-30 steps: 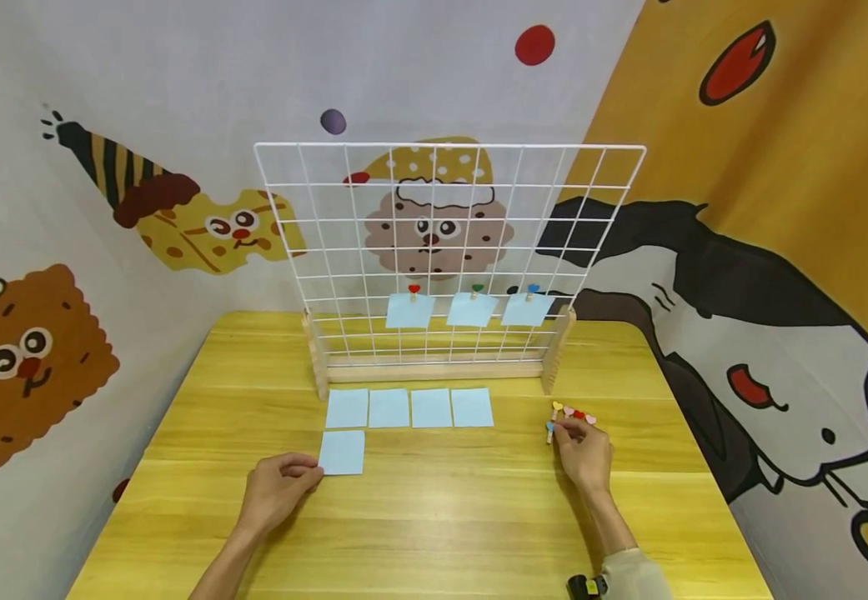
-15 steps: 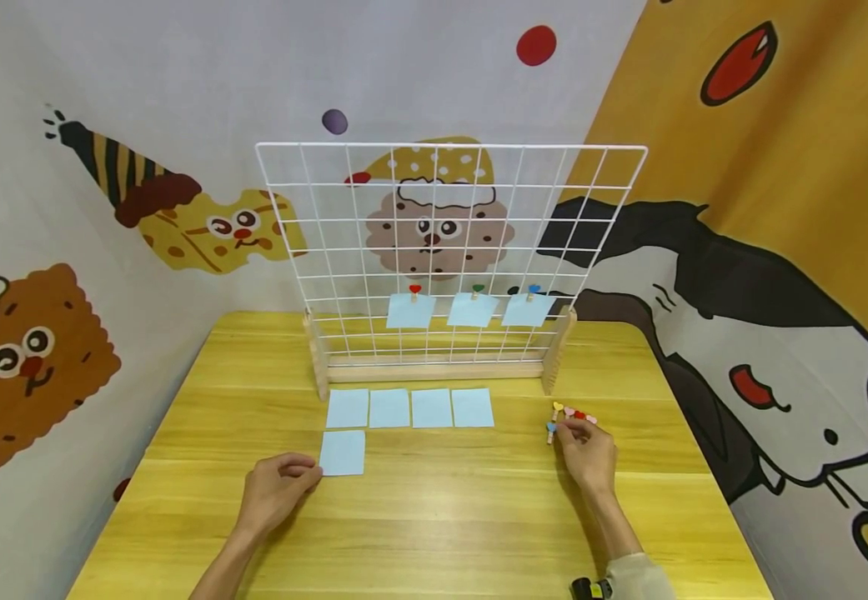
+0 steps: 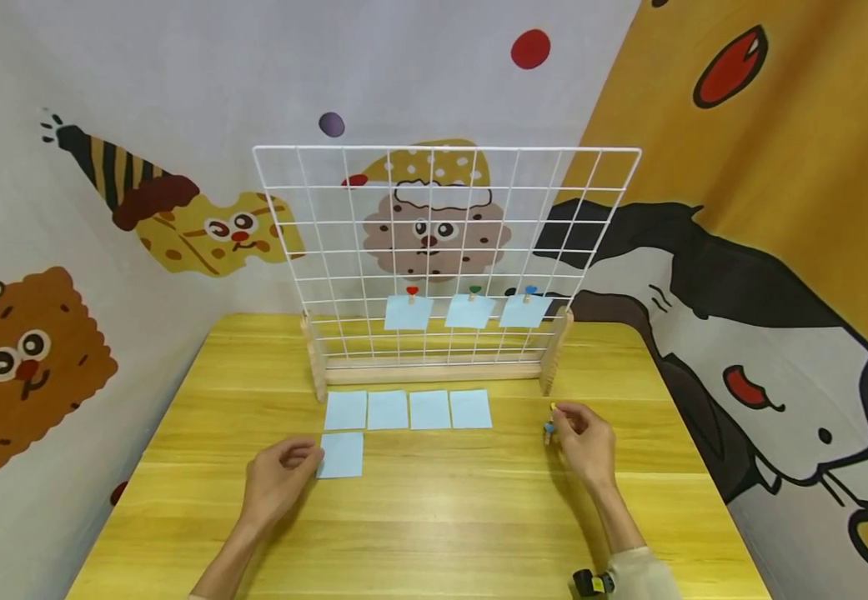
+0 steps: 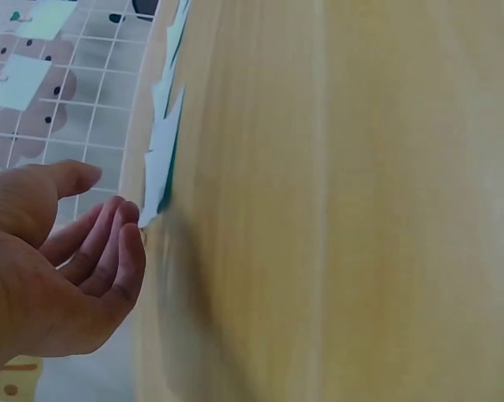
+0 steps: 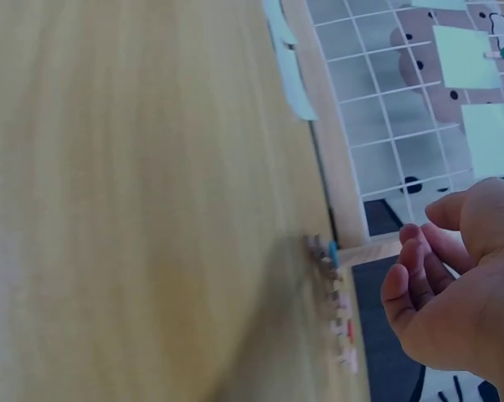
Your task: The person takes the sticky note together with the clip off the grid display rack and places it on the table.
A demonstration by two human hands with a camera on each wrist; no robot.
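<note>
My left hand (image 3: pixel 276 479) hovers at the left edge of a single pale blue paper note (image 3: pixel 343 456). In the left wrist view its fingers (image 4: pixel 131 260) bend loosely, the thumb stands apart, and nothing is held. Behind that note lies a row of several more blue notes (image 3: pixel 409 410). My right hand (image 3: pixel 589 446) is over a small group of heart-topped mini clothespins (image 5: pixel 342 327), its thumb and fingers apart with nothing between them. A blue-heart clothespin (image 3: pixel 549 430) and a yellow-heart one (image 3: pixel 553 407) show beside the fingertips; the others are hidden by the hand in the head view.
A white wire grid (image 3: pixel 449 149) stands in a wooden base (image 3: pixel 434 372) at the table's back. Three blue notes (image 3: pixel 408 312) hang on it from red, green and blue heart clothespins. A cartoon-printed curtain (image 3: pixel 764 283) surrounds the wooden table (image 3: pixel 441 533).
Both hands have lifted slightly and their fingertips have shifted away from the viewer. The right hand now covers most of the clothespins. The notes have not moved on the table.
</note>
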